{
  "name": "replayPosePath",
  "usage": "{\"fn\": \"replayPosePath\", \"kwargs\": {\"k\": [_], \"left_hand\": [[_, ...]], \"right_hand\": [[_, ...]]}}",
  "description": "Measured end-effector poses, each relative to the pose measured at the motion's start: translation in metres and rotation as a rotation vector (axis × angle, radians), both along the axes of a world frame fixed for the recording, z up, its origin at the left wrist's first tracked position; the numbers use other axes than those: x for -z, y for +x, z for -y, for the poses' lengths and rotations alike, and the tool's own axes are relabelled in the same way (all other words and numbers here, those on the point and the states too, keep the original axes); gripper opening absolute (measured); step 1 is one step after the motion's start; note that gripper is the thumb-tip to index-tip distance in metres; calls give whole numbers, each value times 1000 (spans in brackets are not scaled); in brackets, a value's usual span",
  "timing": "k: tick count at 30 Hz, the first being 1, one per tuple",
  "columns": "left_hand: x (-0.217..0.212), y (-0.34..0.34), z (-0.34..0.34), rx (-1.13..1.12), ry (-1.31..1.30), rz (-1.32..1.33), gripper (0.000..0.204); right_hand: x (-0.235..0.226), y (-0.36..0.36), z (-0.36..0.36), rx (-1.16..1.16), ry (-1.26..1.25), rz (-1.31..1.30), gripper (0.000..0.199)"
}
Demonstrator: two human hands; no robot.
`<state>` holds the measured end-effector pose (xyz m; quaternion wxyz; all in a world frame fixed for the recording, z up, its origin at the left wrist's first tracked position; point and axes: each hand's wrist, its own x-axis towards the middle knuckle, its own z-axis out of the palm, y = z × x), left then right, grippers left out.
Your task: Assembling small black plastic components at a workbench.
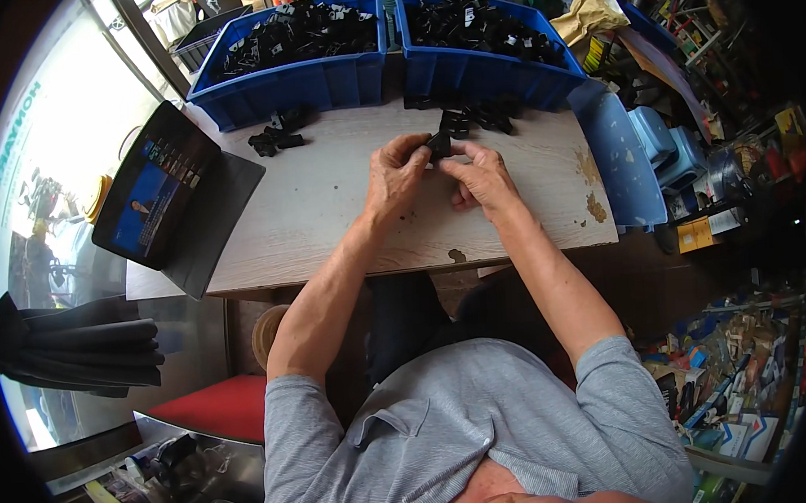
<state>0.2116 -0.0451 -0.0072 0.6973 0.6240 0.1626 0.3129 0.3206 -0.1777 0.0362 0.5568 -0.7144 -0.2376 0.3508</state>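
Black part point(440, 145): sitting above table point(311, 202); left hand point(392, 173) pinching it, right hand point(485, 180) pinching other side. Handling seemingly under way; loose pieces point(490, 117) lying beyond, bins point(297, 90) holding more; finished share unclear.

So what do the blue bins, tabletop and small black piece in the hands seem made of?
Left blue bin and right blue bin: probably moulded plastic, smooth, evenly coloured, glossy. Tabletop: perhaps wood-grain laminate, matt, its pale surface worn brown in patches. Small black piece, between left hand and right hand: possibly plastic by its dark look, but too covered to rule out coated metal.
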Motion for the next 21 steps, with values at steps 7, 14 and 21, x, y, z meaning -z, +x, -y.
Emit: {"fn": "replayPosePath", "kwargs": {"k": [7, 14, 21], "left_hand": [[-3, -5, 4, -26, 127, -67, 25], [-7, -16, -2, -126, 723, -139, 26], [-5, -21, -15, -89, 989, -117, 26]], "right_hand": [[4, 5, -1, -30, -40, 7, 46], [0, 4, -11, -63, -169, 12, 43], [-5, 4, -15, -97, -247, 115, 36]]}}
